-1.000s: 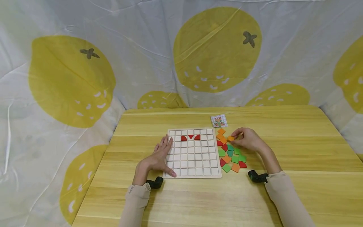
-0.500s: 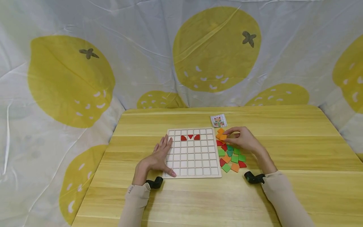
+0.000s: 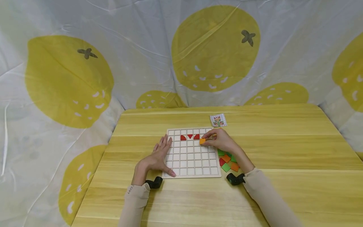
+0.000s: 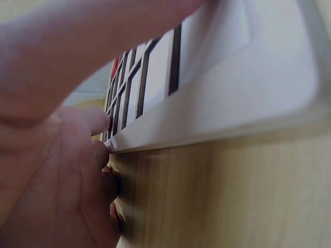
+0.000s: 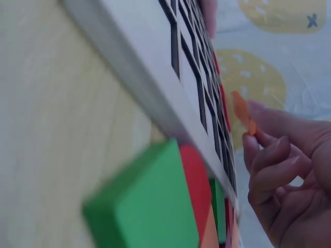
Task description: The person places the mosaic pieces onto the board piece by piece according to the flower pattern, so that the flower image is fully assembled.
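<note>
An orange piece (image 3: 202,141) is pinched between thumb and fingers of the right hand (image 3: 222,139), over the right part of a gridded board (image 3: 183,164); whether it touches is hard to tell. Just left of it, three red pieces (image 3: 196,136) are set in one row. The left hand (image 3: 155,159), spread and gripping nothing, rests on the board's left edge. Unplaced loose pieces (image 3: 226,167) lie right of the board, partly hidden by the right arm. Beyond lies a patterned card (image 3: 218,120).
</note>
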Demonstrator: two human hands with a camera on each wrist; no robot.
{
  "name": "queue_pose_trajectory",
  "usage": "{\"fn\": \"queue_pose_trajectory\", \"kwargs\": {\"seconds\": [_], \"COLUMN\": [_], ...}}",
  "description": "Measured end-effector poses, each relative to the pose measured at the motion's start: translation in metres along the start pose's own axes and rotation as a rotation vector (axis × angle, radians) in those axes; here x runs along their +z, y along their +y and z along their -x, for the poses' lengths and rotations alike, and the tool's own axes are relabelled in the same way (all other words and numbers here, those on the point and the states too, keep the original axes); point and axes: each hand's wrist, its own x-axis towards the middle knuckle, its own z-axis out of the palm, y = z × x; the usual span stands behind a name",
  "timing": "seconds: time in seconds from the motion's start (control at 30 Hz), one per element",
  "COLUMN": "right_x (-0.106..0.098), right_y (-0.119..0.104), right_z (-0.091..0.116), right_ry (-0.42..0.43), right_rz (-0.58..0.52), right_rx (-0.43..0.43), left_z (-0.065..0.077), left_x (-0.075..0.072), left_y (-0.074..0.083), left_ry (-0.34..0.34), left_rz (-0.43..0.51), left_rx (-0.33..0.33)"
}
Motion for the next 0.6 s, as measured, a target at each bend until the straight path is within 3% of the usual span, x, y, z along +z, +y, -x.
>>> {"fn": "queue_pose_trajectory", "kwargs": {"seconds": [0.33, 0.6], "right_x": [0.02, 0.02], "right_y": [-0.006, -0.003], "right_z": [-0.013, -0.012], "right_ry": [0.02, 0.04], "right_rz": [0.08, 0.049], "right_rx": [0.023, 0.067], "left_z": [0.0, 0.0], "left_x": [0.0, 0.0], "left_y": [-0.001, -0.002], "left_ry": [-0.003, -0.004], "left_rz": [0.001, -0.008], "left_rx": [0.003, 0.001]}}
